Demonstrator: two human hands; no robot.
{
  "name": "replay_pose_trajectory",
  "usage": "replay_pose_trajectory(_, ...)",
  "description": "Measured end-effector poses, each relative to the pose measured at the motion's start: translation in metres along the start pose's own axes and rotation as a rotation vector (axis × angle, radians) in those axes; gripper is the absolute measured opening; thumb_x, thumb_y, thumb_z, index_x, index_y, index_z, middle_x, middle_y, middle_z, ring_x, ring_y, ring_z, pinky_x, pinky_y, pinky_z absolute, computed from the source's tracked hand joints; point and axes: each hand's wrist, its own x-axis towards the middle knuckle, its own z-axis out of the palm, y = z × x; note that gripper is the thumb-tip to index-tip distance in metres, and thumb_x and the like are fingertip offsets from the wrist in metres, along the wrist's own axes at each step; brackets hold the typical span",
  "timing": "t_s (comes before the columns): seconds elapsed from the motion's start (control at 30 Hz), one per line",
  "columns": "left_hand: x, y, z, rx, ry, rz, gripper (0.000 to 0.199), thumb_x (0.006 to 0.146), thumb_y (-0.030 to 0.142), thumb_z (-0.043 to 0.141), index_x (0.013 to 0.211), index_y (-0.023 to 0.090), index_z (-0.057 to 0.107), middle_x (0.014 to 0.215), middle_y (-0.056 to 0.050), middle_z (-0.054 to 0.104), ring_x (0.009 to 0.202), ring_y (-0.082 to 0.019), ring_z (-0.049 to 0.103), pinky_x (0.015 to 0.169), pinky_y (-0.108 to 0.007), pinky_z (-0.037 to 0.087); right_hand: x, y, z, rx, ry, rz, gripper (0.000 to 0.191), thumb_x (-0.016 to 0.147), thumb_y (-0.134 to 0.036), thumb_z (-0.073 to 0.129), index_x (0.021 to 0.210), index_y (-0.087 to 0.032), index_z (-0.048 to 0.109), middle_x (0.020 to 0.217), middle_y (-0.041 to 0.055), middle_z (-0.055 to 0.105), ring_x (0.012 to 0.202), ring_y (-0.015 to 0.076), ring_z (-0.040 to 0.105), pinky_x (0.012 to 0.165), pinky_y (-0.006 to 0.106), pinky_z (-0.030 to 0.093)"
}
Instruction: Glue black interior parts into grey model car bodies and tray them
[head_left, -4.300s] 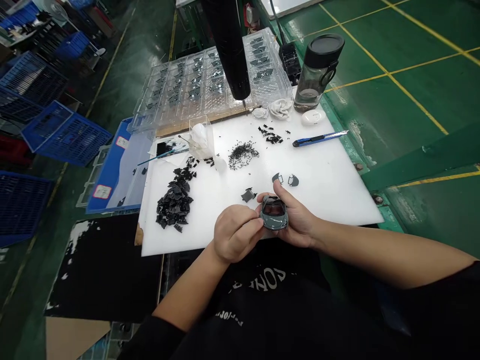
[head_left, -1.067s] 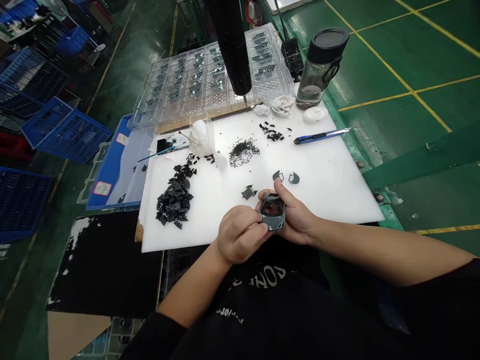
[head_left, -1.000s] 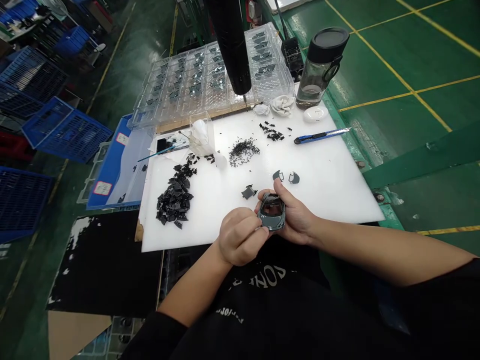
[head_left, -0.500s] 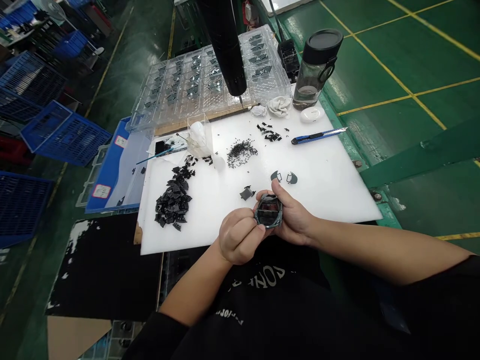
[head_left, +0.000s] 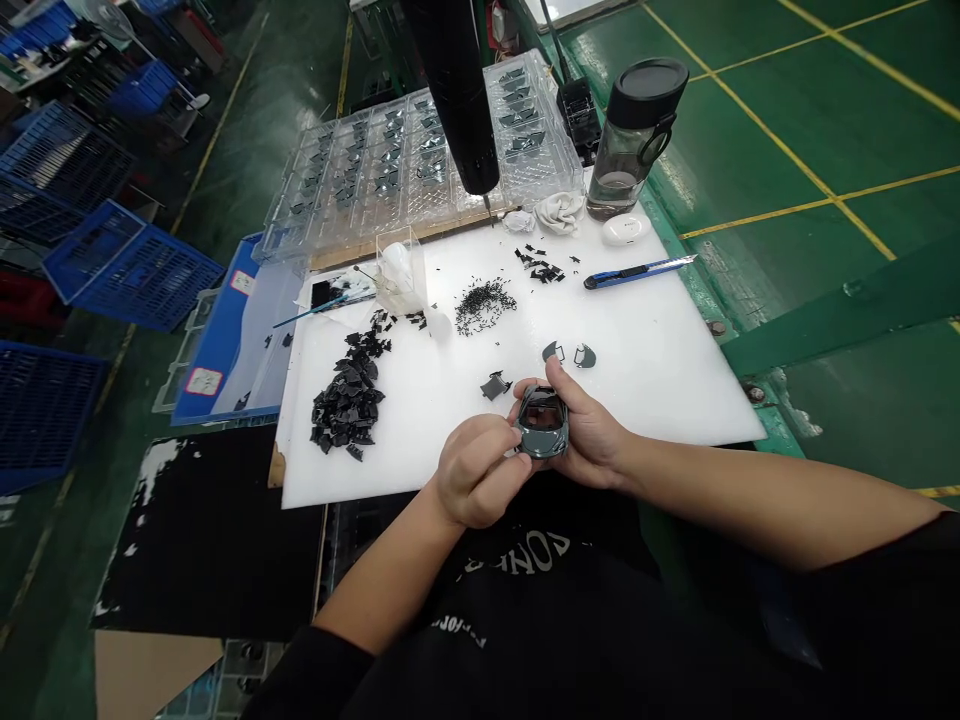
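Note:
A small dark grey model car body (head_left: pixel 541 440) with a dark cabin opening is held above the near edge of the white work board (head_left: pixel 637 390). My right hand (head_left: pixel 592 435) cradles it from the right and beneath, its thumb pointing up along the far side. On the other side, the bent fingers of my left hand (head_left: pixel 482 472) close at the car's near left edge; their tips partly hide that edge. Just beyond lie a loose grey part (head_left: pixel 495 385) and two small curved grey pieces, one of them the right-hand piece (head_left: pixel 585 356).
Black parts (head_left: pixel 346 405) form a heap at left, tiny black pieces (head_left: pixel 484 305) lie mid-board. A blue cutter knife (head_left: pixel 637 272) and a water bottle (head_left: pixel 634 135) are at right. A black electric screwdriver (head_left: pixel 476 150) hangs over the board before clear trays (head_left: pixel 409 205).
The car body has turned in my hands: its smooth grey end now faces up, where a darker opening showed before. My left fingertips have shifted slightly along its edge.

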Motion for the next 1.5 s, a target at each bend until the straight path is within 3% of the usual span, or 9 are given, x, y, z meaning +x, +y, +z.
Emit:
replay_pose_trajectory(0.3, -0.006, -0.003, 0.006, 0.009, 0.053, 0.038, 0.032, 0.070, -0.001, 0.074, 0.084, 0.018, 0.051, 0.097, -0.002, 0.054, 0.081, -0.014, 0.062, 0.065, -0.030, 0.062, 0.002, 0.002, -0.003, -0.008, -0.020, -0.039, 0.052, 0.077, -0.068, 0.071, 0.084, -0.018, 0.064, 0.071, 0.0022, 0.064, 0.060, 0.0156, 0.060, 0.052, 0.024, 0.049)
replay_pose_trajectory(0.47, 0.007, -0.002, 0.007, 0.058, 0.051, 0.042, 0.025, 0.080, 0.006, 0.070, 0.098, 0.015, 0.055, 0.093, -0.003, 0.054, 0.077, -0.012, 0.061, 0.063, -0.026, 0.061, 0.002, 0.001, -0.001, 0.015, -0.010, -0.035, 0.050, 0.079, -0.066, 0.070, 0.084, -0.017, 0.065, 0.071, 0.0020, 0.063, 0.062, 0.0152, 0.060, 0.056, 0.024, 0.051)
replay_pose_trajectory(0.6, 0.021, 0.002, 0.000, 0.110, -0.075, -0.078, 0.028, 0.083, 0.016, 0.072, 0.107, 0.010, 0.060, 0.096, -0.005, 0.055, 0.081, -0.010, 0.061, 0.071, -0.019, 0.059, 0.002, 0.000, -0.001, 0.061, -0.017, -0.030, 0.048, 0.078, -0.064, 0.073, 0.081, -0.016, 0.064, 0.067, 0.0000, 0.061, 0.059, 0.0116, 0.058, 0.057, 0.020, 0.051)
replay_pose_trajectory(0.73, 0.018, 0.004, -0.007, 0.032, -0.141, -0.111, 0.020, 0.083, 0.014, 0.072, 0.098, 0.015, 0.060, 0.099, -0.003, 0.059, 0.086, -0.010, 0.062, 0.076, -0.021, 0.059, 0.002, 0.000, -0.002, 0.030, -0.025, -0.022, 0.051, 0.076, -0.067, 0.073, 0.084, -0.018, 0.064, 0.069, 0.0021, 0.064, 0.060, 0.0134, 0.060, 0.056, 0.021, 0.051)
replay_pose_trajectory(1.03, -0.003, -0.001, 0.003, 0.015, 0.008, 0.045, 0.029, 0.073, 0.000, 0.070, 0.088, 0.016, 0.053, 0.102, -0.004, 0.052, 0.083, -0.013, 0.061, 0.067, -0.030, 0.061, 0.001, 0.001, -0.001, -0.017, -0.046, -0.015, 0.050, 0.081, -0.069, 0.066, 0.085, -0.019, 0.063, 0.072, 0.0041, 0.068, 0.059, 0.0164, 0.063, 0.050, 0.025, 0.052)
replay_pose_trajectory(1.37, -0.007, -0.001, 0.003, 0.039, 0.025, 0.050, 0.036, 0.066, -0.003, 0.074, 0.085, 0.019, 0.053, 0.104, -0.003, 0.052, 0.085, -0.015, 0.064, 0.064, -0.031, 0.062, 0.001, 0.003, -0.003, -0.038, -0.034, -0.023, 0.053, 0.078, -0.071, 0.068, 0.087, -0.019, 0.062, 0.071, 0.0021, 0.065, 0.059, 0.0171, 0.061, 0.049, 0.026, 0.051)
replay_pose_trajectory(1.5, -0.005, -0.002, 0.005, 0.036, 0.035, 0.037, 0.032, 0.071, 0.000, 0.072, 0.088, 0.018, 0.052, 0.101, -0.003, 0.051, 0.083, -0.014, 0.063, 0.063, -0.030, 0.063, 0.001, 0.003, -0.003, -0.029, -0.017, -0.025, 0.051, 0.083, -0.069, 0.064, 0.087, -0.019, 0.063, 0.072, 0.0024, 0.065, 0.061, 0.0162, 0.061, 0.051, 0.024, 0.049)
